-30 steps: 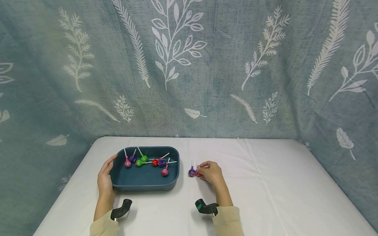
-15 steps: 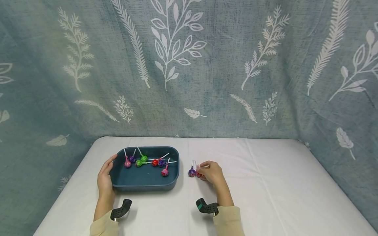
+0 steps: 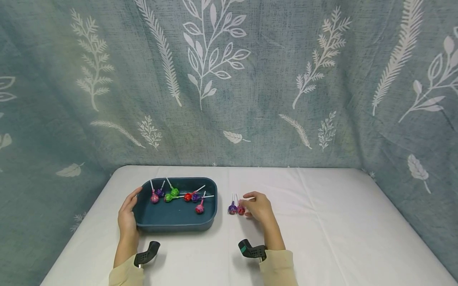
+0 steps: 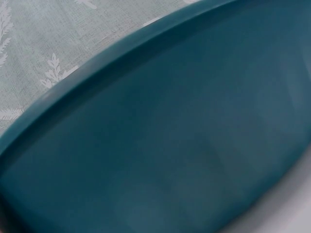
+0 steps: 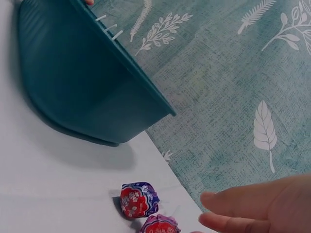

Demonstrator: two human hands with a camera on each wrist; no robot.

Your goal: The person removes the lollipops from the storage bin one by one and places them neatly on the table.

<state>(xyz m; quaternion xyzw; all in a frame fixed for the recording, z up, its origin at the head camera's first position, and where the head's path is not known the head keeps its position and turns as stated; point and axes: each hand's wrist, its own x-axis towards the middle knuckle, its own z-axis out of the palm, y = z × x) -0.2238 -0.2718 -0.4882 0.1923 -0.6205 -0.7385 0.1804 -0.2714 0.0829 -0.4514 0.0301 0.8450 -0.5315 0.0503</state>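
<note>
A dark teal tray (image 3: 175, 228) stands on the white-covered table. My left hand (image 3: 127, 220) rests against the tray's left side with its fingers extended along it. In the left wrist view the tray's wall (image 4: 160, 111) fills most of the picture. To the right of the tray, a purple lollipop (image 3: 232, 209) and a pink-red lollipop (image 3: 241, 210) lie side by side, sticks pointing away. My right hand (image 3: 259, 206) is just right of the pink-red one, fingers loosely extended; in the right wrist view they look apart from both candies.
Several lollipops lie in the tray, among them a green one (image 3: 174, 192), a red one (image 3: 187, 197) and a pink one (image 3: 199, 208). White cloth (image 3: 340, 222) covers the table. A patterned grey-green curtain (image 3: 264, 79) hangs behind it.
My right hand has let go of the pink-red lollipop and drawn slightly to the right, leaving more of the candy visible. The left hand and the tray have stayed put.
</note>
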